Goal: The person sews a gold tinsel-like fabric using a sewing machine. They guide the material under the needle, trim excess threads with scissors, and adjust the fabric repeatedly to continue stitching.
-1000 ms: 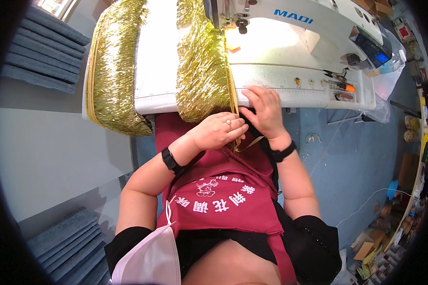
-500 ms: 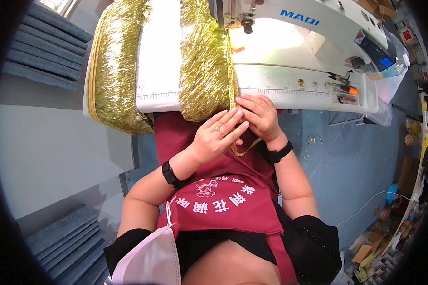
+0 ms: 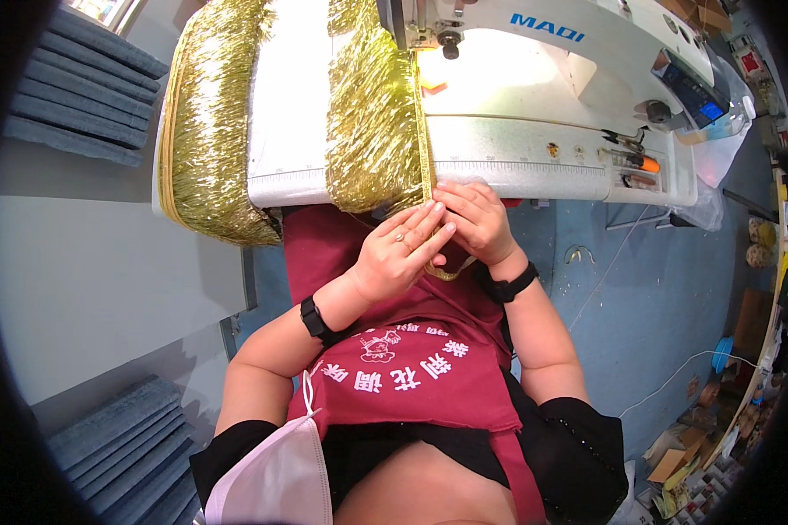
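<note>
A strip of gold tinsel fringe (image 3: 369, 131) lies on the sewing machine bed, its flat gold band (image 3: 425, 157) running up its right edge to the presser foot. Close together at the bed's front edge, both hands pinch this band. My left hand (image 3: 403, 243), ringed, has its fingers pressed together over the band from the left. From the right, my right hand (image 3: 476, 220) closes on the same spot, its fingers curled. Below them a short loop of the band hangs over my lap. The overlapping fingers hide the exact grip.
The white sewing machine (image 3: 534, 44) arches over the bed at the upper right. Thick folded gold fringe (image 3: 212, 131) drapes over the bed's left end. A tray with an orange-handled tool (image 3: 646, 164) sits at the right. Stacked blue-grey fabric (image 3: 83, 87) lies far left.
The fringe and its band have slid away from me toward the presser foot. The hanging loop below my hands is shorter. Both hands stay nearly in place.
</note>
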Available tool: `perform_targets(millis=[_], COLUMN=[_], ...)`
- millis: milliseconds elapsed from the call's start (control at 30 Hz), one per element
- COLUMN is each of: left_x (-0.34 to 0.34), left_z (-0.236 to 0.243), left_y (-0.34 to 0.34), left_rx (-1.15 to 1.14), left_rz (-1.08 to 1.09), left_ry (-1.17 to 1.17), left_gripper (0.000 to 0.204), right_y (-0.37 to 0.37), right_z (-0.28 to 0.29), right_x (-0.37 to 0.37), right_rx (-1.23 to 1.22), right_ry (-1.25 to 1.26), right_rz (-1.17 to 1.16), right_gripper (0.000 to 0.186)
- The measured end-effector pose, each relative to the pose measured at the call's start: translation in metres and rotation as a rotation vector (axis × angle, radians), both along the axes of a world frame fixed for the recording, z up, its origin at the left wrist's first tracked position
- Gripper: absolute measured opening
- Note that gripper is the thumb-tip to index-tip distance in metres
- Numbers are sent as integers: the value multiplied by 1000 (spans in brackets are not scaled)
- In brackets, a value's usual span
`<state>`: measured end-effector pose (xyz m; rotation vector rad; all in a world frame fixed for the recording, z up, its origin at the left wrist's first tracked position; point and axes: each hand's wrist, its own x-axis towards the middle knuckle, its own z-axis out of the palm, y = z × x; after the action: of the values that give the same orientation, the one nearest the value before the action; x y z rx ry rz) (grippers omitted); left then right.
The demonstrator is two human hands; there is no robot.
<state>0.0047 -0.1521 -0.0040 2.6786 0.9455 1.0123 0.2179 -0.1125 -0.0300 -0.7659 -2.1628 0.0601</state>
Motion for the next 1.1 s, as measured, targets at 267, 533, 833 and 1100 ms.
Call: perform_targets(millis=[267, 533, 833, 1100], left_x=[-1, -2, -4, -4], left_z=[-2, -3, -3, -3], left_y=[2, 8, 8, 8], left_rx=[3, 24, 21, 21], left_rz=[-10, 5, 2, 3], left_ry=[17, 25, 35, 22], left_gripper=[45, 46, 47, 46], right_y=[1, 3, 3, 3], right_z=[-1, -2, -3, -4], right_x=[-2, -5, -6, -8], right_rx=[9, 10, 14, 14], right_ry=[11, 22, 7, 24], right_rz=[6, 6, -11, -4], right_gripper=[23, 20, 20, 18])
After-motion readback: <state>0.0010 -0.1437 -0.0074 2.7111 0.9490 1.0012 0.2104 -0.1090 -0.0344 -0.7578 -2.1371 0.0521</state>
